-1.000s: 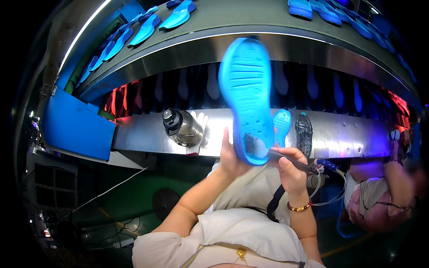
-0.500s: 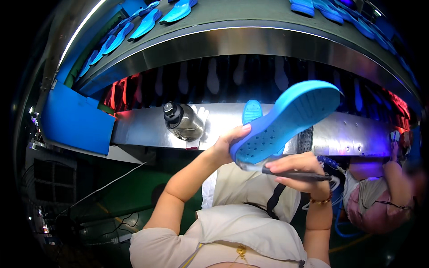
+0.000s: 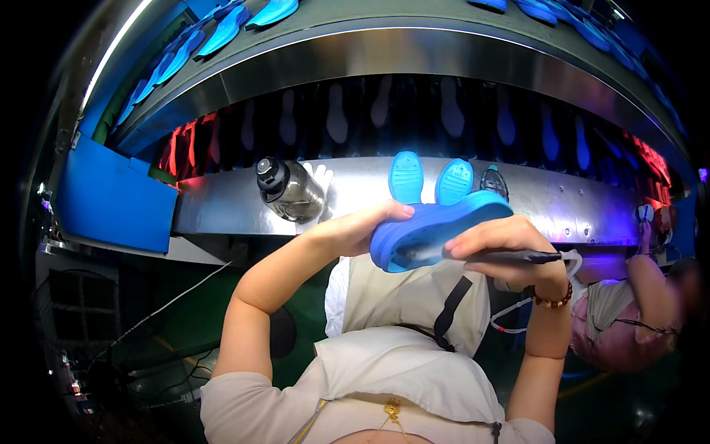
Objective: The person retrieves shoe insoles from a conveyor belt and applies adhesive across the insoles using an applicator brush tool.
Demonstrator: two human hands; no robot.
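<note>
My left hand (image 3: 367,228) grips the heel end of a blue shoe sole (image 3: 433,222), thumb on top. The sole is held tilted over my lap with its toe to the right. In my right hand (image 3: 514,250) is a slim brush (image 3: 529,257) with a black handle and a white tube at its rear end. Its pale tip is smeared by motion and lies inside the sole near the heel. Just beyond, two blue soles (image 3: 406,179) (image 3: 454,183) stand on the metal ledge, their lower parts partly hidden by the held sole.
A dark drink bottle (image 3: 294,194) and a white glove (image 3: 321,176) are on the metal ledge (image 3: 229,203) at left. A dark clear object (image 3: 493,182) stands right of the soles. Above, a conveyor (image 3: 355,16) carries blue soles. A co-worker (image 3: 625,318) sits at right.
The held sole has come down and tipped flatter, showing less of its inside. The brush tip has moved inside the heel. My view has shifted, uncovering the second standing sole.
</note>
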